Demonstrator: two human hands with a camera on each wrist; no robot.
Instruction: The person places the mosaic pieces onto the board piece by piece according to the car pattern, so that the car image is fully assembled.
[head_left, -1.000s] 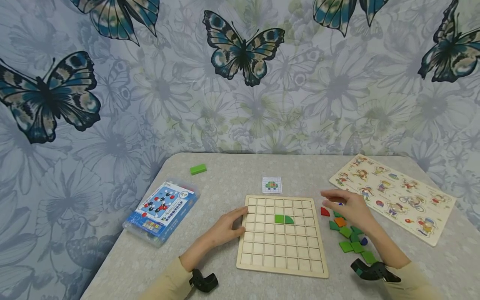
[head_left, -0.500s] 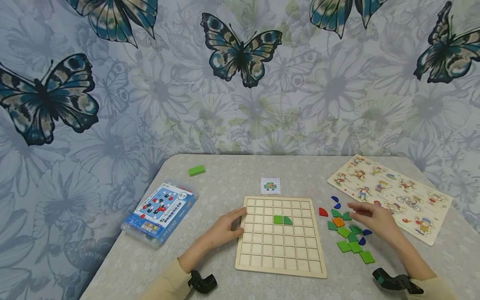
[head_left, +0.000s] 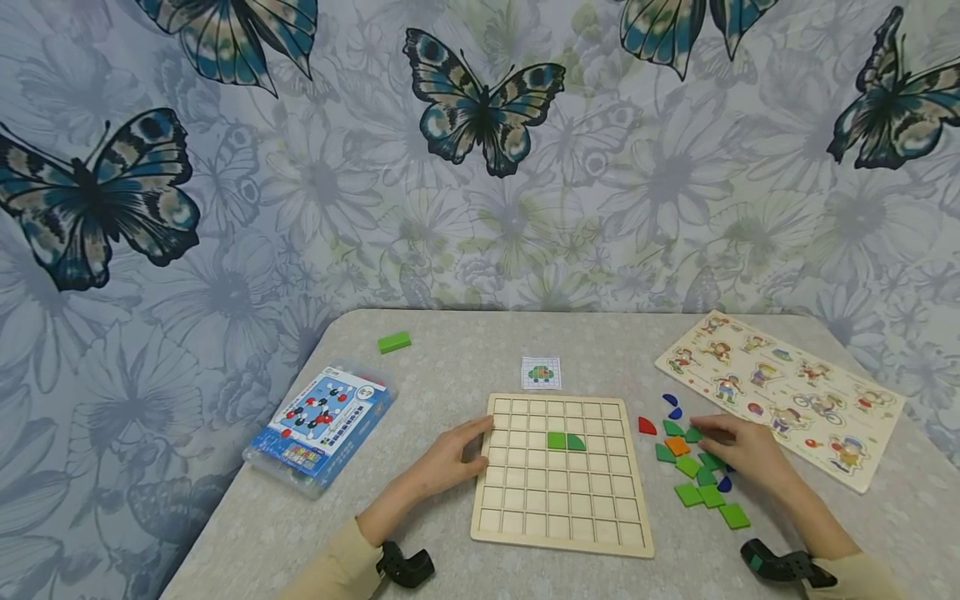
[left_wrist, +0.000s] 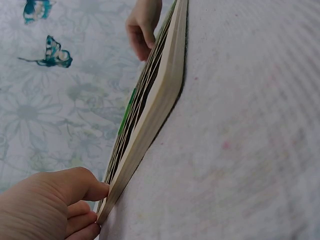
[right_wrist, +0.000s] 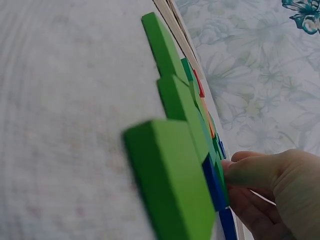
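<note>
Tabletop (head_left: 450,354), seen from my post

At the far right I see a wooden picture board (head_left: 780,402) lying askew; centrally, the wooden grid board (head_left: 561,500) lies flat. A blue-labelled plastic box (head_left: 321,425) sits at left. The left hand (head_left: 448,454), thumb and fingers apart, touches the grid board's left edge. The right hand (head_left: 742,450) has its fingertips close together; I can't tell whether it pinches anything. A printed card (head_left: 542,373) lies just beyond the grid board. Loose coloured pieces (head_left: 687,494) lie by the right hand; a light-green square (head_left: 557,440) and dark-green quarter-round (head_left: 575,442) sit side by side on the grid board.
</note>
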